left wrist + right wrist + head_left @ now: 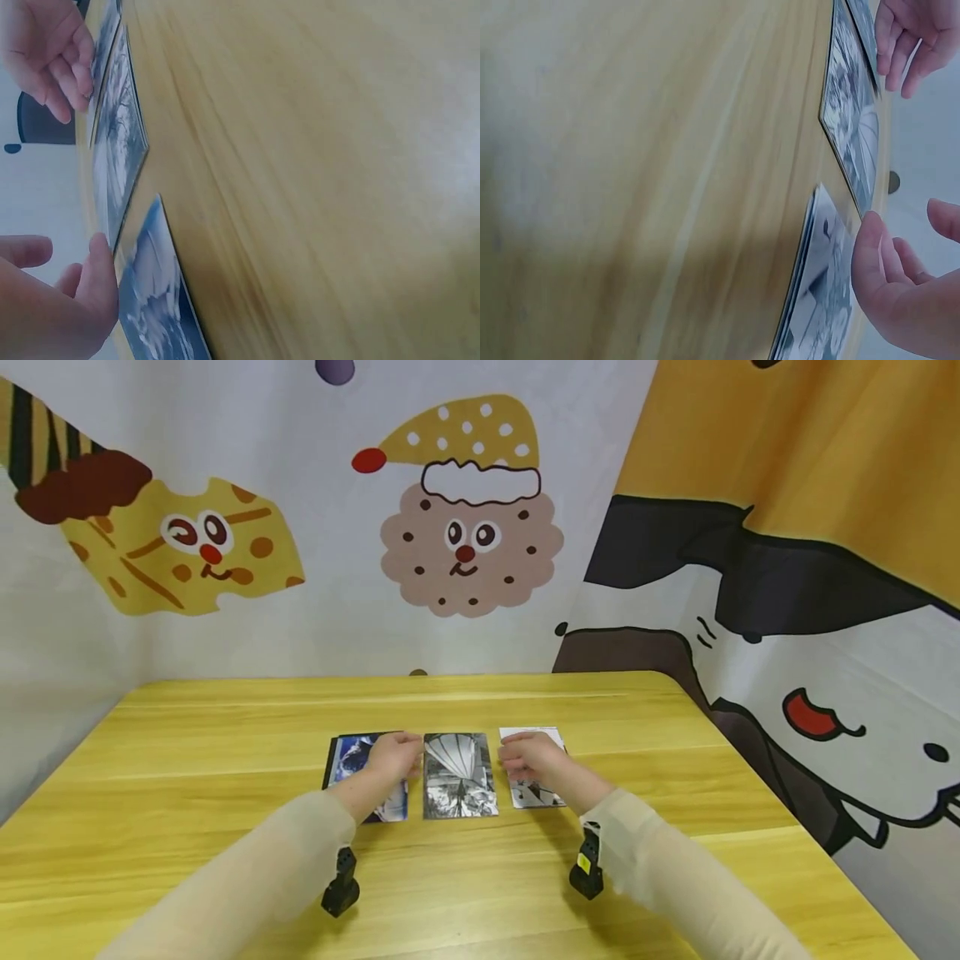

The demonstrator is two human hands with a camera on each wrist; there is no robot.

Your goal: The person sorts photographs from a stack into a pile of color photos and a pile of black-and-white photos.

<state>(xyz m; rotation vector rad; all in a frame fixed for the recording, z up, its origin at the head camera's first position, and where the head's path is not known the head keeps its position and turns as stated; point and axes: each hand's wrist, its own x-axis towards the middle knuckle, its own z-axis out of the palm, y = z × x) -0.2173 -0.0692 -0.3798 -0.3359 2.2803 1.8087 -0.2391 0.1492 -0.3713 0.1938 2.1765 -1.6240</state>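
Note:
Three piles of picture cards lie in a row on the table. My left hand (pixel 393 756) hovers over or rests on the blue-toned card pile (pixel 351 756) at the left, partly covering it; its fingers bend loosely toward the middle. Between the hands lies a black-and-white picture card (pixel 459 777) showing a balloon-like shape. Over the whitish card pile (pixel 536 796) at the right is my right hand (pixel 531 753), its fingers relaxed. In the right wrist view, the near card pile (pixel 821 292) has several stacked edges beside the right hand (pixel 907 292). Neither hand visibly grips a card.
The yellow wood-grain table (pixel 225 718) extends around the cards. Behind it hangs a cartoon-printed curtain (pixel 330 635). A small black device is strapped at each wrist, with the left device (pixel 342 883) and right device (pixel 587 864) close above the tabletop.

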